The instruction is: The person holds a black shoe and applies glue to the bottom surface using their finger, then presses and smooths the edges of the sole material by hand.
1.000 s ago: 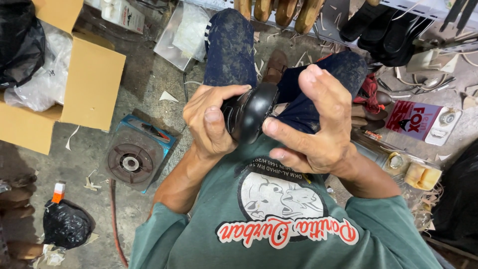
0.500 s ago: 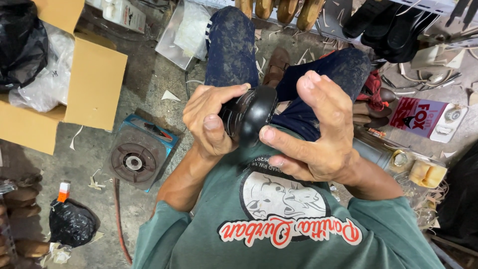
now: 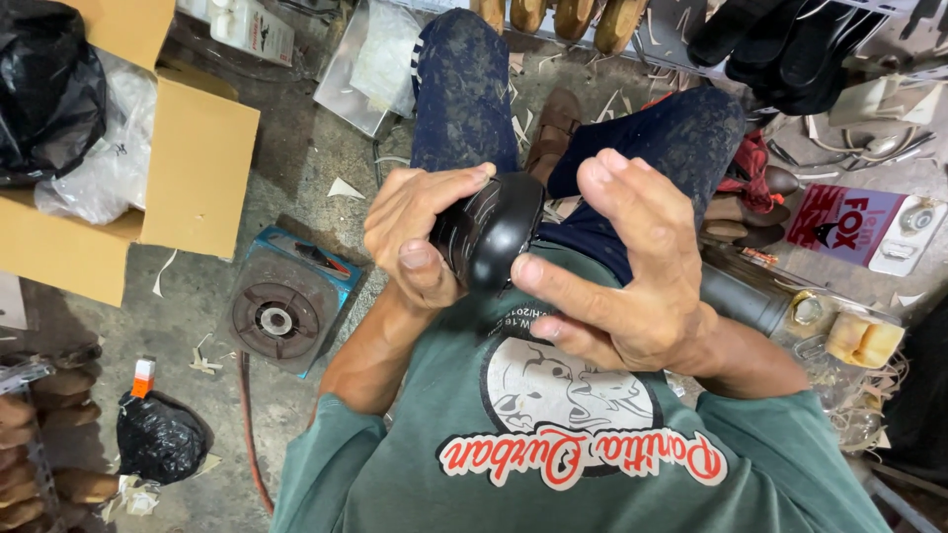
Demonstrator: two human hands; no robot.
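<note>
both hands, left [image 3: 420, 232] and right [image 3: 632, 266], clamp a black shoe [image 3: 489, 229] (sole up) over the lap.

A black, glossy shoe of smooth leather-like material [image 3: 491, 232] is held up in front of the chest, above the lap. Its rounded end points toward the camera, and faint ridged lines show along its upper left side. The rest of it is hidden.
</note>
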